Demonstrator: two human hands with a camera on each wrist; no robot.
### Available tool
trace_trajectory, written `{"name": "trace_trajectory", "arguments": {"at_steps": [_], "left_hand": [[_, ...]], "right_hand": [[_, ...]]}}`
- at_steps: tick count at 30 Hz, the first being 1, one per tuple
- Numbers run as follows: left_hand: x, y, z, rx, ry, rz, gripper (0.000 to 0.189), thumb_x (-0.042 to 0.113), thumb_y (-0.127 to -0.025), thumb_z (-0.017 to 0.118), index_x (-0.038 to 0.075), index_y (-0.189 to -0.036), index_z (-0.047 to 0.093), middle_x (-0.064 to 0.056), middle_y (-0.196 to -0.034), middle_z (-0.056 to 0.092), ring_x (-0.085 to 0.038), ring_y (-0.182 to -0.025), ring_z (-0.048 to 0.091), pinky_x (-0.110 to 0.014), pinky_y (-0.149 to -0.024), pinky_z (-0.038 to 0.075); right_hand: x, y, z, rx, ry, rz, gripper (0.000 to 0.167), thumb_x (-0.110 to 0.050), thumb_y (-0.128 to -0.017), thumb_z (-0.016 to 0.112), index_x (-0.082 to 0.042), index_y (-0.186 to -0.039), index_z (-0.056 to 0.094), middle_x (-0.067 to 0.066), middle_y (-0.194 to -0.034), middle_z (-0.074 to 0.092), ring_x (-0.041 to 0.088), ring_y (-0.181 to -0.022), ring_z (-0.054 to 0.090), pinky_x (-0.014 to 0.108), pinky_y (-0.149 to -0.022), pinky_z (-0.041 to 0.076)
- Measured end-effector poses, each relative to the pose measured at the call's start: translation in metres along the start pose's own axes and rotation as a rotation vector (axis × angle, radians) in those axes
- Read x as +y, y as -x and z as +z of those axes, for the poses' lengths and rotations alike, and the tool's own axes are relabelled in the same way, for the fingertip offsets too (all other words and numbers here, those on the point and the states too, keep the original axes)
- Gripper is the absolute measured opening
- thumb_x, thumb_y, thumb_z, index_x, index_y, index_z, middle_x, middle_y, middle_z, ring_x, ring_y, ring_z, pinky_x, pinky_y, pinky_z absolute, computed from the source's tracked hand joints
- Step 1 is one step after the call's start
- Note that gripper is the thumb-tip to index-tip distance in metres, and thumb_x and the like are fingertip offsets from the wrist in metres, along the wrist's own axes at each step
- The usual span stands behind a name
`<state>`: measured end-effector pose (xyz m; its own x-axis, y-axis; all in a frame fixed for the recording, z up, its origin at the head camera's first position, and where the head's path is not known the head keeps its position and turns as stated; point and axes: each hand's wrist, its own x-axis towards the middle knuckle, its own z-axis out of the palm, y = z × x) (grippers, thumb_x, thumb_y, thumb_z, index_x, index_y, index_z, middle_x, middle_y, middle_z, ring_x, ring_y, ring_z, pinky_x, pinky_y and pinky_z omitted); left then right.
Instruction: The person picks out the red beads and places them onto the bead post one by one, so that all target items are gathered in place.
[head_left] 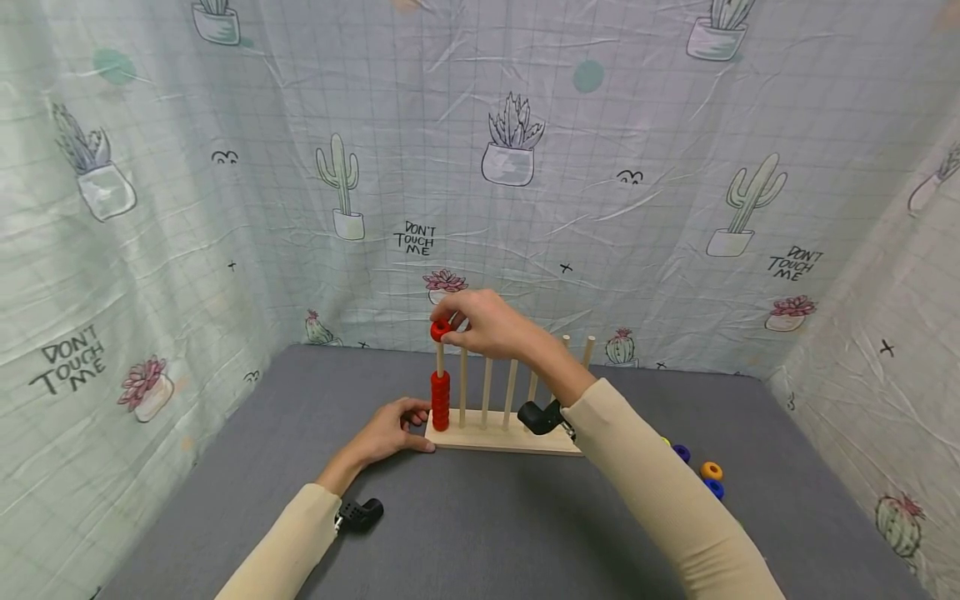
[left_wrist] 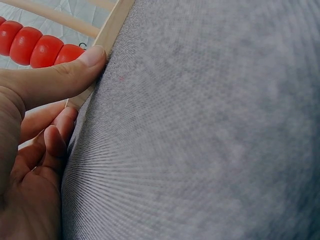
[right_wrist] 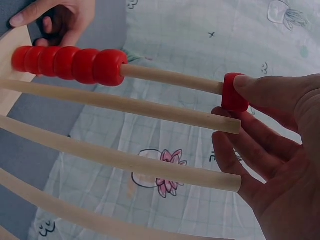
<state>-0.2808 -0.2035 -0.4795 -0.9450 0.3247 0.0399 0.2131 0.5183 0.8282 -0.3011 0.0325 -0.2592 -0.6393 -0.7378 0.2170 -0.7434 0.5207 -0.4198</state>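
Observation:
A wooden peg rack stands on the table, with a pale base (head_left: 502,440) and a row of upright pegs (head_left: 486,393). Several red beads (head_left: 440,402) are stacked on its leftmost peg, down at the base. At the top of that same peg, my right hand (head_left: 489,323) pinches another red bead (right_wrist: 235,92) between thumb and fingers, and the peg's tip meets the bead. Low at the rack's left end, my left hand (head_left: 386,432) grips the base, thumb (left_wrist: 82,70) along the front edge and fingers round the end. The other pegs carry no beads in the right wrist view.
Loose beads lie on the grey table (head_left: 480,533) to the right: an orange bead (head_left: 711,472), a blue bead (head_left: 713,488) and a darker blue bead (head_left: 681,452). A yellow one is mostly hidden behind my right sleeve. A printed curtain (head_left: 480,217) surrounds the table's back and sides.

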Motion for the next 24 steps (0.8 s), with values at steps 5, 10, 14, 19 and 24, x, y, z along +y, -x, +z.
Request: {"name": "trace_trajectory", "arguments": {"at_steps": [5, 10, 14, 19, 24], "left_hand": [[0.000, 0.000, 0.000, 0.001, -0.004, 0.001, 0.071, 0.019, -0.073, 0.094, -0.002, -0.133, 0.063, -0.010, -0.112, 0.066, -0.019, -0.100, 0.057, -0.024, -0.081, 0.044], [0.001, 0.001, 0.000, 0.001, -0.006, 0.001, 0.072, 0.019, -0.072, 0.094, -0.002, -0.134, 0.063, -0.009, -0.112, 0.066, -0.019, -0.099, 0.057, -0.023, -0.081, 0.044], [-0.001, 0.001, 0.001, 0.005, -0.011, 0.006, 0.072, 0.020, -0.073, 0.094, -0.002, -0.134, 0.063, -0.009, -0.113, 0.067, -0.019, -0.100, 0.057, -0.023, -0.081, 0.044], [-0.004, 0.002, 0.001, 0.008, -0.009, 0.017, 0.072, 0.019, -0.072, 0.094, -0.002, -0.134, 0.064, -0.009, -0.113, 0.067, -0.019, -0.100, 0.057, -0.023, -0.081, 0.044], [-0.005, 0.003, 0.002, 0.011, -0.011, 0.025, 0.072, 0.019, -0.072, 0.094, -0.002, -0.133, 0.064, -0.009, -0.112, 0.067, -0.019, -0.099, 0.057, -0.023, -0.080, 0.044]], "right_hand": [[0.001, -0.001, 0.001, -0.009, 0.018, 0.002, 0.022, -0.013, -0.098, 0.072, -0.010, -0.120, 0.071, 0.005, -0.112, 0.073, 0.017, -0.102, 0.071, 0.027, -0.082, 0.058], [0.001, -0.001, 0.002, -0.009, 0.026, 0.001, 0.024, -0.013, -0.098, 0.072, -0.009, -0.121, 0.071, 0.005, -0.113, 0.073, 0.018, -0.102, 0.071, 0.028, -0.083, 0.058], [0.000, 0.001, 0.003, -0.007, 0.034, 0.001, 0.025, -0.011, -0.099, 0.069, -0.008, -0.124, 0.070, 0.007, -0.118, 0.073, 0.019, -0.104, 0.072, 0.028, -0.085, 0.058], [-0.001, 0.004, 0.004, -0.001, 0.036, -0.001, 0.026, -0.009, -0.099, 0.066, -0.007, -0.125, 0.070, 0.009, -0.121, 0.073, 0.019, -0.106, 0.071, 0.028, -0.087, 0.058], [-0.004, 0.009, 0.004, 0.026, 0.018, 0.010, 0.022, -0.009, -0.099, 0.068, -0.006, -0.121, 0.071, 0.008, -0.119, 0.073, 0.020, -0.107, 0.071, 0.029, -0.090, 0.058]]}}
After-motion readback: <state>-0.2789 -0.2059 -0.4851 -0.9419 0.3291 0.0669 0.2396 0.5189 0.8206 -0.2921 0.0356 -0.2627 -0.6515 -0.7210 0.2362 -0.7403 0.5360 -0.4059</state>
